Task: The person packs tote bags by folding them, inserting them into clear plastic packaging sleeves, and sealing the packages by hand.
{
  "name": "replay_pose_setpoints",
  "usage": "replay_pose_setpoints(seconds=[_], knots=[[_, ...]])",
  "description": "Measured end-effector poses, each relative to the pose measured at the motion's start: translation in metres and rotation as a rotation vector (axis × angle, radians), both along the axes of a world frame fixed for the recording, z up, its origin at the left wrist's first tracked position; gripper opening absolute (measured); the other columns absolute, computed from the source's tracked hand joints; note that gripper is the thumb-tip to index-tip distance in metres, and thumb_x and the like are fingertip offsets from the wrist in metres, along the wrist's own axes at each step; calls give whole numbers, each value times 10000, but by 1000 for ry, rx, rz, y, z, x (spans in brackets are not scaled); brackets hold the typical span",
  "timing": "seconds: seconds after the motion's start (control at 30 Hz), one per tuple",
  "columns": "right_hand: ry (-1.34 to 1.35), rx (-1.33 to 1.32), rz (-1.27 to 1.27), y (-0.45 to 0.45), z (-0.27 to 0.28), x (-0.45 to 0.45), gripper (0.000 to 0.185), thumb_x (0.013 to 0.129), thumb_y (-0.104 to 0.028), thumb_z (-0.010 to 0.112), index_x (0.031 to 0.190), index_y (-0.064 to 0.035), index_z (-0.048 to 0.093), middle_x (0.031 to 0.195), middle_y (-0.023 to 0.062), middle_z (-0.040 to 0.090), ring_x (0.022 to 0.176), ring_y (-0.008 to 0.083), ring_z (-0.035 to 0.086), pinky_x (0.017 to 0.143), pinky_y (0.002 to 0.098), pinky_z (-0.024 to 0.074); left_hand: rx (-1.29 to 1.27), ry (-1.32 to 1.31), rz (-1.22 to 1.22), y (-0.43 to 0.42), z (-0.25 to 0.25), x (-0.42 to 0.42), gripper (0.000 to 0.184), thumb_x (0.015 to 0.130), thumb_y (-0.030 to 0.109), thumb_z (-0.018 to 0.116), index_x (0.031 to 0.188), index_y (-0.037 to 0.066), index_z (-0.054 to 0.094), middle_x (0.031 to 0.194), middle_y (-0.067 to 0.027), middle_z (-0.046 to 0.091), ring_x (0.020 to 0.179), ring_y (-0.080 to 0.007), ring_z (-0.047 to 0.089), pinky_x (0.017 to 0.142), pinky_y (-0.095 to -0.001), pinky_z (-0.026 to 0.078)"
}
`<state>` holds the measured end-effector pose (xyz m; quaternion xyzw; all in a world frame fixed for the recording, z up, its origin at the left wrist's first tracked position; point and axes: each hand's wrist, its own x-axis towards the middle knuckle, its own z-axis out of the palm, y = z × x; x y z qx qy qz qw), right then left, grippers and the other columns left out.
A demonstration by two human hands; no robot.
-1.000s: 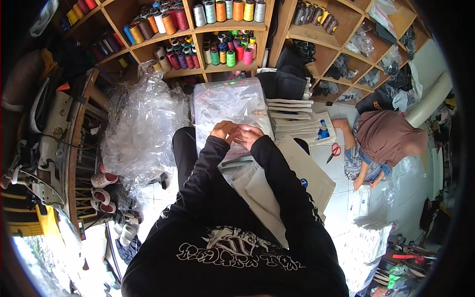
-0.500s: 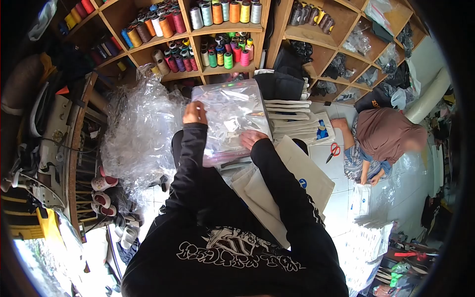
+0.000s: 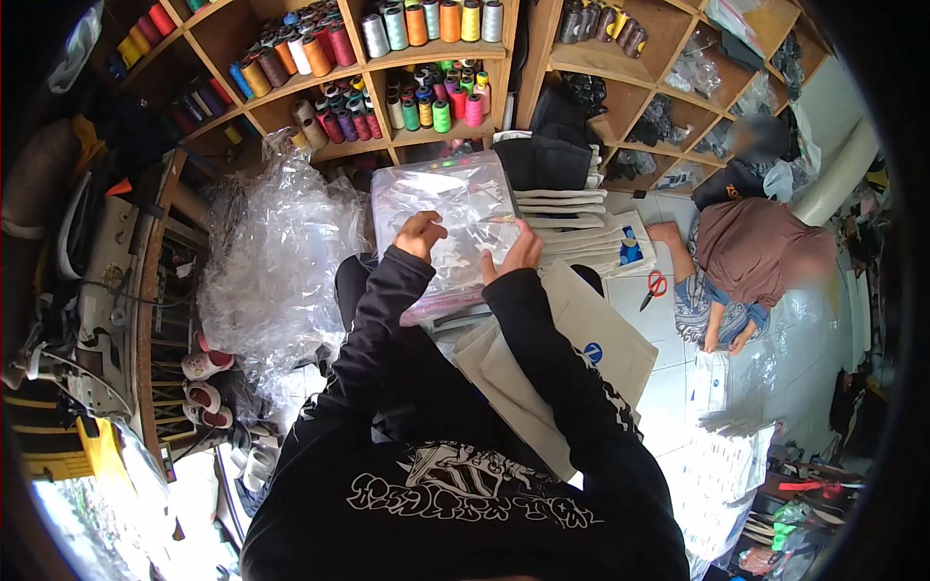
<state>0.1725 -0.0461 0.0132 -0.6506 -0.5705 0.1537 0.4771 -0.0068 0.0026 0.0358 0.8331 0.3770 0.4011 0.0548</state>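
My left hand (image 3: 418, 236) is above the left part of a stack of clear plastic bags (image 3: 455, 184), its fingers curled in. Whether thin film is pinched in it I cannot make out. My right hand (image 3: 517, 254) hovers over the stack's right side, thumb and forefinger apart. A small pale streak shows by its forefinger tip, too unclear to name. Light glares off the clear plastic. Beside my right forearm lie cream cloth bags (image 3: 605, 334), one with a blue round mark.
Crumpled clear plastic (image 3: 281, 242) is heaped at left. Folded cream and black cloth (image 3: 572, 208) is stacked at right. Red-handled scissors (image 3: 656, 286) lie on the tiled floor near a seated person (image 3: 746, 252) handling a white packet. Thread spools (image 3: 426, 29) fill shelves behind.
My left hand has moved right and down, toward the middle of the stack. My right hand has risen from lying on the plastic, and its thumb and forefinger are now apart.
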Motion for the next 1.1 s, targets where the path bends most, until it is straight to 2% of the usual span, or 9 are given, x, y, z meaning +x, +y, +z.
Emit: replay_pose_setpoints(seconds=[0.07,0.17,0.43,0.5,0.53,0.7,0.9,1.03,1.1], knots=[[-285,481,-38,-4,31,-1,421,652,-51,604,1042,-37,446,870,166,468,815,328,502,707,409,403,10,18,4,-2,-4,3,169,641,-78,548,721,50,624,943,-132,573,807,-262,596,659,-308,496],[-345,430,433,-8,23,-9,229,666,5,571,885,-5,506,970,174,483,816,317,501,740,425,394,-17,-24,-34,-3,-8,7,138,634,-26,575,727,56,636,1000,-112,566,821,-253,566,664,-318,487],[-718,363,389,32,-3,-35,215,809,-128,462,959,-24,576,1088,152,527,1082,299,475,953,434,336,204,-12,27,0,15,7,211,593,-2,577,784,45,656,907,-103,590,788,-244,574,684,-311,480],[-824,-103,489,28,1,-33,219,814,-179,467,938,-54,596,1021,166,561,1033,305,505,951,426,334,267,-19,168,-1,17,11,292,584,-70,521,822,33,656,893,-105,596,834,-249,579,721,-325,478],[-727,-33,312,39,-37,-44,205,796,-198,482,881,-65,613,908,171,593,934,315,549,898,425,376,182,-53,169,-3,17,11,379,578,-103,471,888,26,646,916,-113,589,841,-268,575,735,-332,475],[-726,9,792,-20,36,-22,134,741,-130,498,839,-59,556,763,105,569,695,291,575,683,411,464,105,118,78,-7,0,8,485,630,-97,472,1062,79,603,1031,-78,562,816,-253,562,711,-331,471],[-428,-185,652,-97,54,91,282,739,-214,575,968,-57,522,931,149,570,893,316,551,774,430,446,4,134,5,-16,-30,-4,194,627,-47,532,745,51,649,1096,-82,579,835,-225,581,696,-301,498],[-808,-516,226,-124,42,184,867,584,-481,720,1249,-42,377,1223,210,437,1146,340,416,941,404,358,27,6,-92,-22,-32,-1,128,596,-90,570,671,10,602,1091,-146,576,844,-260,609,629,-294,521],[-737,-652,189,-131,44,200,930,569,-504,723,1281,-44,338,1243,212,421,1157,346,407,942,406,353,6,18,-79,-26,-31,1,132,605,-102,569,675,4,605,1095,-152,571,861,-264,612,630,-291,526]])
